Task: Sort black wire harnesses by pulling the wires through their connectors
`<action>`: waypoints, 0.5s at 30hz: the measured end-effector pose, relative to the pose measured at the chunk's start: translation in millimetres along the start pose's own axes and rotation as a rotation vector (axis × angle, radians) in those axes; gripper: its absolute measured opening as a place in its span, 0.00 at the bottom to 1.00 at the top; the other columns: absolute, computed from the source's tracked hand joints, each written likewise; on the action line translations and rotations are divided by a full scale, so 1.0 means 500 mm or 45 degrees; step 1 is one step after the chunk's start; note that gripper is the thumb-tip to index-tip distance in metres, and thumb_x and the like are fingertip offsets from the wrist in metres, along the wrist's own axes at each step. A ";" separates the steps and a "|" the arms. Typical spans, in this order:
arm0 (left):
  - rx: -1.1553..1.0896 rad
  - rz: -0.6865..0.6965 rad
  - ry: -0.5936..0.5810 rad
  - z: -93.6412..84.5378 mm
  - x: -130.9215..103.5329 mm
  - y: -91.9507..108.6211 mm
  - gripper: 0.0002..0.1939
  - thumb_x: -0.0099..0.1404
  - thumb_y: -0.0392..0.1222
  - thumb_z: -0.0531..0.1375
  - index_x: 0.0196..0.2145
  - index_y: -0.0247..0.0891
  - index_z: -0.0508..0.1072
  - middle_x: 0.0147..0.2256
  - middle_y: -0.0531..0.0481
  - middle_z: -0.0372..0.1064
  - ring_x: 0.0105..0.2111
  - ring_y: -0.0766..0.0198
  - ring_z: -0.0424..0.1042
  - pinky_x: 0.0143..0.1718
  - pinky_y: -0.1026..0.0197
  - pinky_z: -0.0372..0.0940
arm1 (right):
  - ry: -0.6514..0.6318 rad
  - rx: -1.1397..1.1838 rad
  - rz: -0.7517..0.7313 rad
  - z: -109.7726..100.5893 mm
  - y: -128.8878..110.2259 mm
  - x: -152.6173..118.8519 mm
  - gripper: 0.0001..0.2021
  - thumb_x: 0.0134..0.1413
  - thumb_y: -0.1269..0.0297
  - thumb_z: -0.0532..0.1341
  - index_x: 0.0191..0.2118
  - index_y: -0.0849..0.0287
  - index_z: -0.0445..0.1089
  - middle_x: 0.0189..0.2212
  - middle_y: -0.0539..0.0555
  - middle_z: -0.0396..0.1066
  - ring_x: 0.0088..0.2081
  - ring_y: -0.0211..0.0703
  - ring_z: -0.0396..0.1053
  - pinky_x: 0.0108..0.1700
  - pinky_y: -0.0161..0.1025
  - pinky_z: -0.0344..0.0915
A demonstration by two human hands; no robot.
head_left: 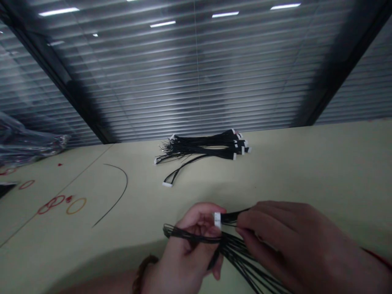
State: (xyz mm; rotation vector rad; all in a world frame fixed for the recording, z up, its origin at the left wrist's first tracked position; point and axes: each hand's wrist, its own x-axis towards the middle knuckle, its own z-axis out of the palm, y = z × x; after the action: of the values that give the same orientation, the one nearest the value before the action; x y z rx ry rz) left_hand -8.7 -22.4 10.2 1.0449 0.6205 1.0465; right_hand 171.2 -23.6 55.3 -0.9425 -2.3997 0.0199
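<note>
My left hand [196, 241] is closed around a bundle of thin black wires [241, 253], whose looped end sticks out to the left. A white connector [217, 219] is held upright at its fingertips. Black wires run from the right side of that connector to my right hand [284, 241]. The thumb and fingers of my right hand are pinched on these wires close to the connector. The fingertips of the right hand are partly hidden behind its own knuckles.
A pile of black wire harnesses [202, 143] with white connectors lies near the window blinds [199, 81]. One loose black wire [126, 183] curves on the table at left. Red rubber bands [50, 204], a yellow band [76, 206] and a clear plastic bag [30, 141] are farther left.
</note>
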 end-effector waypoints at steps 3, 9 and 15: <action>0.055 -0.052 0.031 0.007 -0.001 0.001 0.10 0.62 0.46 0.60 0.38 0.38 0.69 0.23 0.57 0.63 0.14 0.79 0.57 0.14 0.75 0.53 | -0.004 -0.010 -0.026 0.011 -0.002 -0.002 0.12 0.62 0.72 0.49 0.27 0.58 0.62 0.22 0.46 0.62 0.23 0.35 0.59 0.26 0.36 0.51; 0.102 -0.135 0.103 0.012 0.005 0.006 0.11 0.58 0.42 0.62 0.37 0.36 0.67 0.19 0.60 0.59 0.13 0.78 0.56 0.13 0.73 0.53 | 0.002 -0.116 -0.050 0.011 -0.003 0.007 0.11 0.61 0.73 0.49 0.28 0.58 0.64 0.23 0.47 0.64 0.24 0.36 0.60 0.28 0.37 0.53; 0.149 -0.133 0.337 0.003 0.015 0.009 0.13 0.58 0.42 0.61 0.40 0.37 0.65 0.22 0.61 0.59 0.12 0.78 0.57 0.12 0.74 0.50 | 0.044 -0.419 0.107 -0.035 0.021 -0.021 0.12 0.57 0.67 0.50 0.28 0.55 0.68 0.22 0.49 0.66 0.21 0.39 0.62 0.25 0.39 0.53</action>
State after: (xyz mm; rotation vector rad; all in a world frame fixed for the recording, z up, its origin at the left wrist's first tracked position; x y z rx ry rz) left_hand -6.0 -15.8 15.3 0.9710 0.9508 1.0749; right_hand 193.0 -25.4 62.5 -1.1797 -2.3722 -0.3665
